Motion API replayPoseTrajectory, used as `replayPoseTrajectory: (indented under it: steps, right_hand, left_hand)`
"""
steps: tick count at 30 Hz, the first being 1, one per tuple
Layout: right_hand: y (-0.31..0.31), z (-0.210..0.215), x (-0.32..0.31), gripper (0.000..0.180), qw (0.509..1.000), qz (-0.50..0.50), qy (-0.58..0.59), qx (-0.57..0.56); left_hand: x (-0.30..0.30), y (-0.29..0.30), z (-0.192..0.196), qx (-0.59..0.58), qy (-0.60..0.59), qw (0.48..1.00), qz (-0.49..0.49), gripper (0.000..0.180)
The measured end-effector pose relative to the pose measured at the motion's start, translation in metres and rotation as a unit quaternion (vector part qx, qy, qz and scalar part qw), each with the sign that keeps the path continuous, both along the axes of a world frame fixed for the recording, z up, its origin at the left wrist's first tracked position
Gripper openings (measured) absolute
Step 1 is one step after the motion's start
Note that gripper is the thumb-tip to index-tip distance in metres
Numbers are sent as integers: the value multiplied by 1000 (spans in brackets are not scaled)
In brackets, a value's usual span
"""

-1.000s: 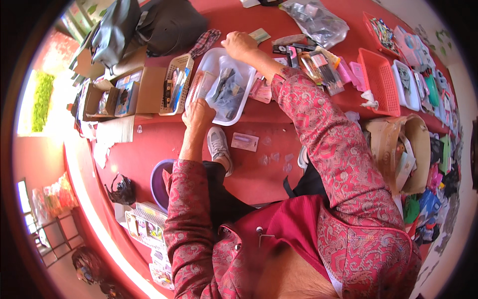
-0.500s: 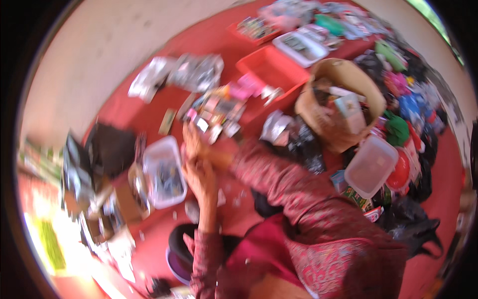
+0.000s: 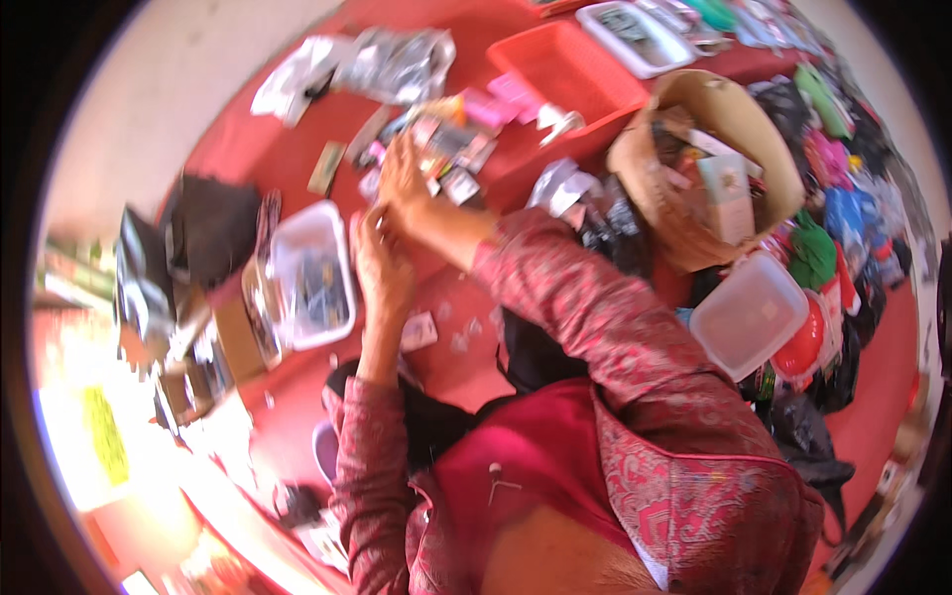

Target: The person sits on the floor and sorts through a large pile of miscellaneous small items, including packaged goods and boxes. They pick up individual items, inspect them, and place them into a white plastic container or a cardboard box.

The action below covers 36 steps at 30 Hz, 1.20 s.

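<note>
Seems to be going through small packs (image 3: 448, 139), piled just beside right hand (image 3: 409, 186), with left hand (image 3: 385, 266) close behind. Can't tell grip on either, too blurry to call closed or not. Probably calls for clean pinch on single pack. Hemmed in by white tub (image 3: 305, 232) left, red tray (image 3: 565, 74) beyond, cardboard box (image 3: 650, 220) right.

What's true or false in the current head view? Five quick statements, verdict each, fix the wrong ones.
1. Small packages lie near the right hand. True.
2. The white plastic bin is left of the left hand. True.
3. The right hand grips the white plastic bin's rim. False: it is well apart from it.
4. A white carton is inside the open cardboard box. True.
5. The left hand reaches farther from the body than the right hand. False: the right hand reaches farther.
</note>
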State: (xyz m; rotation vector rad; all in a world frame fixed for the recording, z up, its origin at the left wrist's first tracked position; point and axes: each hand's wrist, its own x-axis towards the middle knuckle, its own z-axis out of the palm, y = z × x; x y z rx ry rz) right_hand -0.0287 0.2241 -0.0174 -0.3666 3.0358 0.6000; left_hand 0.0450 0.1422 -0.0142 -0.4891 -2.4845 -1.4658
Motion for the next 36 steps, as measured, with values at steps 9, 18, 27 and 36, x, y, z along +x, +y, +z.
replayPoseTrajectory:
  steps: [9, 18, 27, 36]
  right_hand:
    - [-32, -5, -28, 42, 997, 19, 73, 1]
    - [-70, 0, -9, 43, 993, 93, 45, 53]
    - [-87, -38, -34, 33, 964, 79, 246, -65]
    - [-93, 19, -89, 17, 808, -155, 78, -563]
  left_hand:
    - [18, -20, 6, 14, 93, 995, 38, 44]
    - [15, -54, 8, -49, 167, 976, 127, 32]
    - [20, -82, -8, 54, -9, 998, 13, 21]
    - [66, -72, 36, 423, -232, 839, -251, 56]
